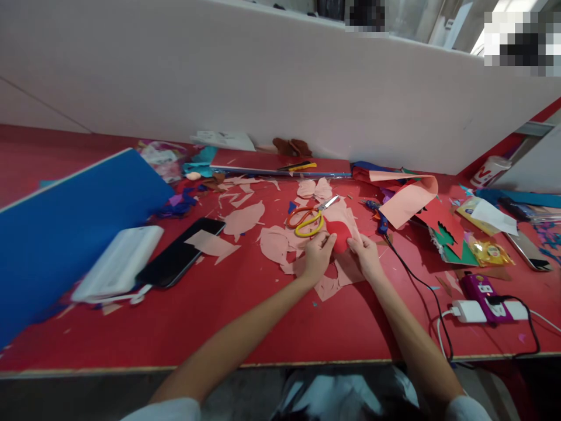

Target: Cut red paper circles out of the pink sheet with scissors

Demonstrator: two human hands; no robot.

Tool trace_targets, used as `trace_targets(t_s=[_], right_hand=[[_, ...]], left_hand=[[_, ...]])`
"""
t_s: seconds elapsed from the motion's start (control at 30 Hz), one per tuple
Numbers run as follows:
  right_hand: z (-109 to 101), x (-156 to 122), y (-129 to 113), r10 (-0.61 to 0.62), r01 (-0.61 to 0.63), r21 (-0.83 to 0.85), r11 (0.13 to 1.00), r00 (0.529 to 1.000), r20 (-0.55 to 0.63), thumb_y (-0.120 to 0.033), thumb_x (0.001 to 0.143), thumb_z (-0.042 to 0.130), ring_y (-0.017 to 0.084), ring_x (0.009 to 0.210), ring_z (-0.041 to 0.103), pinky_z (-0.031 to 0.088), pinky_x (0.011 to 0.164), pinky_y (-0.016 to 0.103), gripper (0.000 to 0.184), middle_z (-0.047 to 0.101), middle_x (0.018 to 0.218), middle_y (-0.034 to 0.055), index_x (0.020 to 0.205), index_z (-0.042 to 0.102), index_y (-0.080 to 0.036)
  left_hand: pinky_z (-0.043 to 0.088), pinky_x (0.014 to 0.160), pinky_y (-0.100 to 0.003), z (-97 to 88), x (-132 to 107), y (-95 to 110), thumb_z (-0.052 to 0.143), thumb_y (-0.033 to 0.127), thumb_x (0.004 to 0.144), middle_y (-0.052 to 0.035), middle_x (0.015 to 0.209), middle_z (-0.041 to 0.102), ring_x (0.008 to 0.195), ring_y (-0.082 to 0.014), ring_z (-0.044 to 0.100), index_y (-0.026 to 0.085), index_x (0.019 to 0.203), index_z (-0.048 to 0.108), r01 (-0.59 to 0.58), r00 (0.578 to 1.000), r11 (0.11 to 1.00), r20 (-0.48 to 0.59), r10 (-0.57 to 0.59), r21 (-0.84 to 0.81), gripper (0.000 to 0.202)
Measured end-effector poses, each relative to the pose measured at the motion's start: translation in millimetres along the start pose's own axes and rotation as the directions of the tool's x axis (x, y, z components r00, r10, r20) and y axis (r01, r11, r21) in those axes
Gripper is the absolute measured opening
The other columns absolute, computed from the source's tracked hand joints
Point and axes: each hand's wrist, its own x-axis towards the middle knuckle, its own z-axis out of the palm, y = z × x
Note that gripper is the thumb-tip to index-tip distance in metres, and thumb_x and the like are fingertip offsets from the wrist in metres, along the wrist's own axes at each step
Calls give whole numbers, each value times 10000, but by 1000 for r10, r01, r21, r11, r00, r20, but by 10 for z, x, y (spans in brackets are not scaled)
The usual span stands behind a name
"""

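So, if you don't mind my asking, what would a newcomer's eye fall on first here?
First, the red work table, strewn with salmon-pink paper scraps. At its centre, the left hand and right hand hold a red paper piece, just below orange-and-yellow-handled scissors. A large blue board dominates the far left.

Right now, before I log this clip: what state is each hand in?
Left hand: closed in a pinch, holding the edge of the red paper piece.
Right hand: closed in a pinch, holding the same piece.
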Motion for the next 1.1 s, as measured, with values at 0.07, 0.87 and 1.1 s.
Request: trace_targets(t_s=[0.07, 0.87, 1.1], right_hand=[[0, -12, -41, -3, 2, -50, 999, 1000, -10, -421, 661, 610, 96, 532, 331, 280, 514, 236, 268, 396, 556, -54, 616, 489, -186], [-113, 23, -170, -168, 180, -305, 935, 984, 65, -364, 699, 532, 113, 572, 322, 270, 560, 248, 255, 324, 557, -57, 561, 378, -215], [-114, 27, -153, -104, 107, -142, 984, 994, 32, -340, 679, 603, 115, 605, 432, 358, 599, 241, 179, 472, 601, -47, 634, 515, -191]], left_hand=[[338, 547, -223, -1, 5, -13, 498, 418, 829, 42, 588, 412, 583, -107, 380, 189, 621, 424, -15, 1000, 1000, 1, 15, -1, 318], [397, 466, -242, -146, 212, 56, 646, 468, 672, 13, 482, 565, 445, -115, 503, 175, 601, 545, 259, 952, 946, 218, -215, -196, 319], [362, 475, -258, -159, 190, 86, 615, 430, 717, -8, 470, 551, 454, -113, 470, 182, 467, 535, 208, 968, 971, 165, -188, -117, 361]])
